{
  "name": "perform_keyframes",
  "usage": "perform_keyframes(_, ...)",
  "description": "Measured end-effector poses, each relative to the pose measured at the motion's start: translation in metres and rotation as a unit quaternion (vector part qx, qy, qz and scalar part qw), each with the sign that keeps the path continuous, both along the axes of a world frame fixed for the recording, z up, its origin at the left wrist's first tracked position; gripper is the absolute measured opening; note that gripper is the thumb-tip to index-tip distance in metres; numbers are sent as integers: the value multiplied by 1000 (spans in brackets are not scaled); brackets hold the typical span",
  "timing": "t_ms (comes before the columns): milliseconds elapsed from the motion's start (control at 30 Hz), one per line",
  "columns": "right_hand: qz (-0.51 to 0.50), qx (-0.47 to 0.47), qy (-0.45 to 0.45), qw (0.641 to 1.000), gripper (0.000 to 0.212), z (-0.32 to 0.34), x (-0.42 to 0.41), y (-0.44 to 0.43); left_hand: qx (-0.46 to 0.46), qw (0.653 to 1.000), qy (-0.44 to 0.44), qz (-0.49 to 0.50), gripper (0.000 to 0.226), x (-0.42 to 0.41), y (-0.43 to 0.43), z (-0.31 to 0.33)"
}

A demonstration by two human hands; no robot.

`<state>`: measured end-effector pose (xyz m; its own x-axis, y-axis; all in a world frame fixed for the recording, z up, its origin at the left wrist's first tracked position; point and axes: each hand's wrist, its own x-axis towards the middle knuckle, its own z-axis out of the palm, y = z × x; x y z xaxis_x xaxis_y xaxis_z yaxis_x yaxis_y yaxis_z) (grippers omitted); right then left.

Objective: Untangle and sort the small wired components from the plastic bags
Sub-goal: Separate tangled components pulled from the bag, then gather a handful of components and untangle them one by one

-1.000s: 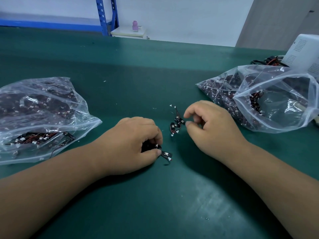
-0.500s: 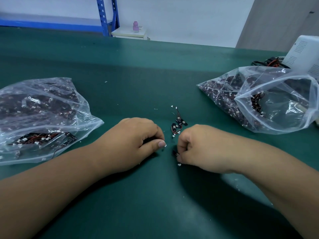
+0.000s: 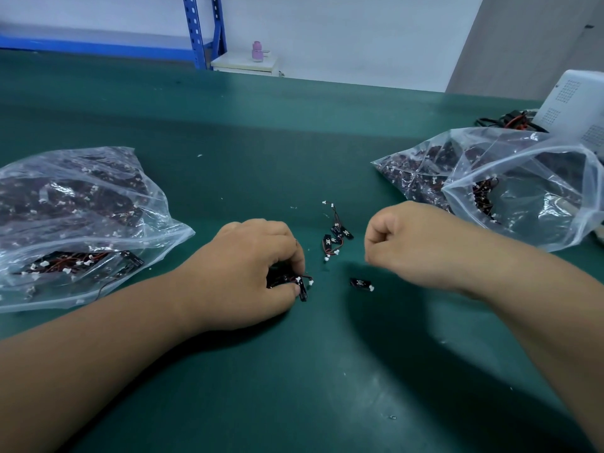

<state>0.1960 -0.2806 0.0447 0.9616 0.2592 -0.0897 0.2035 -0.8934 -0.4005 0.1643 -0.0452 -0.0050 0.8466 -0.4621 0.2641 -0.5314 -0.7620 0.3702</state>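
While working at the green bench (image 3: 294,387), pinches with the left hand (image 3: 255,276) a tangled bunch (image 3: 302,284) of small wired components, thumb and fingertips curled round black boards, thin red and black wires and white plugs, low against the bench surface. Holds the right hand (image 3: 411,243) clenched in a fist off the bench, right of the left hand and apart from it, with nothing showing between the curled fingers. Leaves a single component (image 3: 361,284) flat on the bench just near of that fist, touched by neither hand. Leaves a loose cluster (image 3: 336,235) of a few more components a little farther away, in the gap between both hands, also untouched. Has the left bag (image 3: 81,223), clear plastic and stuffed with dark components, lying at the left edge beside the left forearm. Has the right bag (image 3: 523,191), likewise clear and part filled, lying far right with its mouth gaping. Shows beyond that bag a white box (image 3: 575,109), and past the bench's far edge a blue rack (image 3: 202,31) and a pink bottle (image 3: 257,51).
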Motion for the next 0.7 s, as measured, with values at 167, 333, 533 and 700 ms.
perform_keyframes(167,43,-52,26,997,15,-2,0,2,-3,1000,-2,-15,5,1,0,-2)
perform_keyframes(333,58,-106,38,992,31,-10,1,4,-13,1000,-6,-20,6,2,1,-3)
perform_keyframes(533,28,-70,40,996,36,-21,1,12,-31,999,-31,-1,7,2,1,-3)
perform_keyframes(700,66,-18,-5,998,28,-13,-7,17,-48,997,-53,-7,7,2,1,-1)
